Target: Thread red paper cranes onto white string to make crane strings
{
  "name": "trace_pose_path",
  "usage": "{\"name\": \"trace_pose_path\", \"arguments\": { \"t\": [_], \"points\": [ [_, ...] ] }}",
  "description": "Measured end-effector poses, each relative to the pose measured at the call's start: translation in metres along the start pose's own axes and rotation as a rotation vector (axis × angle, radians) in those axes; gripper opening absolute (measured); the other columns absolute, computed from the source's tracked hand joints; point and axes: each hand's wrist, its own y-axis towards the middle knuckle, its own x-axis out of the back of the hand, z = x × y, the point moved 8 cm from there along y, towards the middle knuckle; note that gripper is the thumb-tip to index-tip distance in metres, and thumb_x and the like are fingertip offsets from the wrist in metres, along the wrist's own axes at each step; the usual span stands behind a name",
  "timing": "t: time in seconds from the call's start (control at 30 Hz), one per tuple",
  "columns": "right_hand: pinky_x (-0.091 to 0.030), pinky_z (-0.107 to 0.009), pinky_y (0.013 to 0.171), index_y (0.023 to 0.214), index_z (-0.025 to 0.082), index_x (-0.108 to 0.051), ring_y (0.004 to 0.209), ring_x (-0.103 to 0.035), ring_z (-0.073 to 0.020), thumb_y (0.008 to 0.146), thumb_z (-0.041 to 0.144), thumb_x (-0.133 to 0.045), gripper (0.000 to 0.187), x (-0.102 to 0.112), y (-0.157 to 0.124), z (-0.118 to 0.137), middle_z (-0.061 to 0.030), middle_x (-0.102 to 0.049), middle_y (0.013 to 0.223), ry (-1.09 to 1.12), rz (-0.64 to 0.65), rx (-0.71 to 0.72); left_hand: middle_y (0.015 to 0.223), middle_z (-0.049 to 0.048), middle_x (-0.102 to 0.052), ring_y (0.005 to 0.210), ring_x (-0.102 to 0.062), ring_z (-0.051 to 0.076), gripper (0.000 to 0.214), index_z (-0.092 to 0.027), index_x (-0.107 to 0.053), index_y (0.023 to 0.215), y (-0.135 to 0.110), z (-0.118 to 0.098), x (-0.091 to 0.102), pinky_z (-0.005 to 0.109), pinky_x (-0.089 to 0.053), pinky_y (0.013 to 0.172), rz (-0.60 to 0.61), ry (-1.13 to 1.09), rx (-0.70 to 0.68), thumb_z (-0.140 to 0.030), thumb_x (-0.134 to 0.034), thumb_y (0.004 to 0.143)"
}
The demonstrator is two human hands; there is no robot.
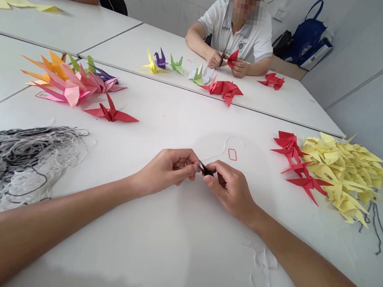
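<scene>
The 2 hands work over the white bench (165, 125), on the near side of a red-outlined mark. The left hand (166, 168), left of the mark, has its fingers together, apparently clamped on a white thread (226, 145) that trails past the mark's left side. The right hand (235, 188), just nearer than the mark, has its fingers clamped on a small black tool (205, 169), too covered to identify, its tip at the left fingertips.

If the right fingers slip, that tip could prick the left ones. Thread so thin could slide free if the left pinch eases. Well left of the mark, a heap of black and white strings (24, 152) lies beside the left forearm; a sweep of that arm could tangle it further. Nearer than the mark, a loose thread (265, 268) could snag on the right forearm. Right of the mark, red paper cranes (310, 182) touch yellow cranes (349, 169); a careless knock could bend their wings.
</scene>
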Motion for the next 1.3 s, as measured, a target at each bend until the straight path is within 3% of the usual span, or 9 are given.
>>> {"name": "trace_pose_path", "arguments": {
  "t": [0.2, 0.33, 0.43, 0.57, 0.77, 0.97, 1.13, 1.3],
  "points": [
    [-0.031, -0.024, 0.055, 0.088, 0.020, -0.058, 0.060, -0.045, -0.0101, 0.095, 0.044, -0.053, 0.026, 0.000, 0.000, -0.001, 0.0015, -0.058, 0.076, 0.009, 0.002, -0.011, 0.074, -0.0003, -0.061, 0.052, -0.047, 0.007, 0.019, -0.018, -0.057, 0.088, 0.001, 0.004, 0.006, 0.020, -0.038, 0.051, -0.073, -0.047, -0.044, -0.036, -0.051, 0.093],
    [-0.033, -0.025, 0.057, 0.090, 0.020, -0.060, 0.062, -0.047, -0.0107, 0.097, 0.043, -0.051, 0.026, -0.002, 0.000, 0.001, 0.0006, -0.060, 0.079, 0.011, 0.024, 0.008, 0.077, 0.0010, -0.061, 0.060, -0.055, 0.010, 0.023, -0.018, -0.059, 0.092, 0.002, 0.003, 0.008, 0.022, -0.045, 0.057, -0.092, -0.075, -0.073, -0.040, -0.052, 0.093],
    [-0.035, -0.025, 0.059, 0.093, 0.020, -0.062, 0.063, -0.050, -0.0115, 0.097, 0.043, -0.051, 0.026, -0.003, 0.000, 0.001, -0.0001, -0.062, 0.080, -0.003, 0.031, 0.010, 0.069, -0.0002, -0.060, 0.062, -0.058, 0.012, 0.025, -0.018, -0.060, 0.093, 0.002, 0.001, 0.006, 0.022, -0.046, 0.059, -0.063, -0.057, -0.083, -0.042, -0.053, 0.093],
    [-0.036, -0.025, 0.060, 0.092, 0.019, -0.063, 0.063, -0.050, -0.0119, 0.098, 0.045, -0.048, 0.030, -0.003, 0.000, 0.001, -0.0013, -0.064, 0.082, -0.006, 0.033, 0.029, 0.062, -0.0017, -0.057, 0.056, -0.053, 0.011, 0.025, -0.017, -0.059, 0.091, 0.001, 0.001, 0.012, 0.022, -0.043, 0.056, -0.140, -0.064, -0.087, -0.041, -0.051, 0.094],
    [-0.032, -0.025, 0.053, 0.094, 0.018, -0.064, 0.054, -0.039, -0.0099, 0.097, 0.049, -0.048, 0.035, 0.006, 0.002, -0.006, -0.0010, -0.061, 0.079, 0.072, -0.063, -0.028, 0.084, 0.0019, -0.066, 0.054, -0.050, 0.007, 0.020, -0.017, -0.058, 0.087, 0.002, 0.002, 0.012, 0.020, -0.042, 0.053, -0.133, -0.084, -0.103, -0.036, -0.055, 0.091],
    [-0.031, -0.025, 0.053, 0.096, 0.017, -0.065, 0.055, -0.039, -0.0104, 0.097, 0.049, -0.047, 0.037, 0.010, 0.000, -0.011, 0.0006, -0.056, 0.074, 0.109, -0.137, -0.090, 0.077, -0.0008, -0.064, 0.056, -0.050, 0.007, 0.016, -0.018, -0.062, 0.085, 0.000, 0.001, 0.009, 0.019, -0.041, 0.053, -0.099, -0.027, -0.121, -0.033, -0.058, 0.086],
    [-0.032, -0.026, 0.056, 0.096, 0.018, -0.065, 0.058, -0.041, -0.0118, 0.099, 0.048, -0.044, 0.037, 0.018, -0.007, -0.012, -0.0002, -0.058, 0.076, 0.004, -0.181, -0.116, 0.073, -0.0013, -0.063, 0.053, -0.049, 0.007, 0.015, -0.018, -0.061, 0.083, -0.003, -0.004, 0.008, 0.020, -0.039, 0.053, -0.098, 0.010, -0.168, -0.032, -0.057, 0.086],
    [-0.037, -0.026, 0.061, 0.097, 0.019, -0.066, 0.062, -0.046, -0.0126, 0.098, 0.044, -0.047, 0.031, 0.040, -0.036, -0.017, -0.0034, -0.063, 0.092, -0.279, -0.234, -0.101, 0.073, -0.0015, -0.061, 0.054, -0.050, 0.008, 0.015, -0.017, -0.060, 0.081, -0.005, -0.004, 0.004, 0.021, -0.039, 0.055, -0.055, 0.023, -0.188, -0.031, -0.054, 0.086]
  ]
}}
